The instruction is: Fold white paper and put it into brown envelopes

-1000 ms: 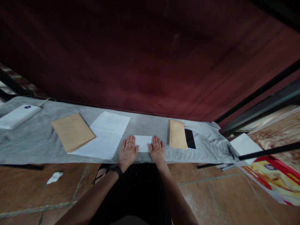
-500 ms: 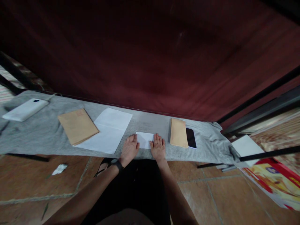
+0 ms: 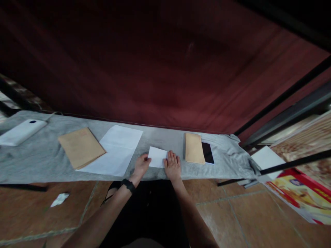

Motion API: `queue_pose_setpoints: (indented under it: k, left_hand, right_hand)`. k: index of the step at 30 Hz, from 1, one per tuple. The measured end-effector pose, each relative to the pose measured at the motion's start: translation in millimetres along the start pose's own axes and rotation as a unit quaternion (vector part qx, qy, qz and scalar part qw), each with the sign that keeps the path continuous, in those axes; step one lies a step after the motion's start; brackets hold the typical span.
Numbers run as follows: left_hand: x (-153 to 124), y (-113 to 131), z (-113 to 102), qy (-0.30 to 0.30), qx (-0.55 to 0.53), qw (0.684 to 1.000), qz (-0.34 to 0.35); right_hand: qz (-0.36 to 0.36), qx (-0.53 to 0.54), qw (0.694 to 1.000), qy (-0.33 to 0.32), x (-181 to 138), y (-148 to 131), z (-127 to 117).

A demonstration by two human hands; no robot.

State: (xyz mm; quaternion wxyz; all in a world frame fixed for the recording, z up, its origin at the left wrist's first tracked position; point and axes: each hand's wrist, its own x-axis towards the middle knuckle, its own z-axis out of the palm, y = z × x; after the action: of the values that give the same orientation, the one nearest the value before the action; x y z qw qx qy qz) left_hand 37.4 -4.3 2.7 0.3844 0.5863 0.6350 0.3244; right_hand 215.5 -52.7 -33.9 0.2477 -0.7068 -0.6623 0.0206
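A small white sheet, folded to a compact rectangle, sits slightly askew between the two hands. Its left edge is held at the fingertips of the left hand, and its right edge lies under the flat fingers of the right hand.

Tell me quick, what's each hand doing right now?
Left hand: fingers curled, pinching the left edge of the small white paper.
Right hand: open, flat on the paper's right edge.

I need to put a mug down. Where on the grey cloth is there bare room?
Bare grey cloth lies between the power bank and the large brown envelope, behind the folded paper, and right of the phone. Crowded around the left hand and right hand.
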Motion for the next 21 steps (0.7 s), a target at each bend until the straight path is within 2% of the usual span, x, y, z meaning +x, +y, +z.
queue_pose_setpoints:
  k: [3,6,8,12,14,16,18,21]
  left_hand:
    - [-9.6,11.4,-7.7,0.059,0.004,0.997,0.045]
    - [-23.6,30.0,-19.4,0.153,0.058,0.972,0.171]
    - [-35.3,41.4,-24.5,0.173,0.12,0.941,0.264]
    - [-57.5,48.1,-20.4,0.103,0.236,0.889,0.378]
    - [-65.2,43.4,-13.8,0.064,0.258,0.878,0.398]
    - [-70.0,36.0,-7.8,0.042,0.255,0.879,0.4]
    - [-71.3,27.4,-3.9,0.025,0.242,0.887,0.392]
    - [-65.5,14.0,0.7,0.011,0.238,0.899,0.367]
  right_hand:
    - [0.049,0.122,0.991,0.018,0.3,-4.6,-10.7]
    - [0.119,0.284,0.951,0.03,1.0,-22.0,-28.1]
    - [0.136,0.375,0.917,0.019,2.1,-40.4,-40.7]
    - [0.118,0.513,0.85,-0.005,5.0,-72.7,-52.9]
    - [0.15,0.563,0.813,0.007,5.2,-76.2,-48.8]
    - [0.196,0.58,0.79,0.023,4.7,-69.3,-39.9]
    - [0.216,0.551,0.805,0.021,4.1,-55.3,-30.2]
    - [0.198,0.436,0.878,0.002,4.6,-32.4,-19.3]
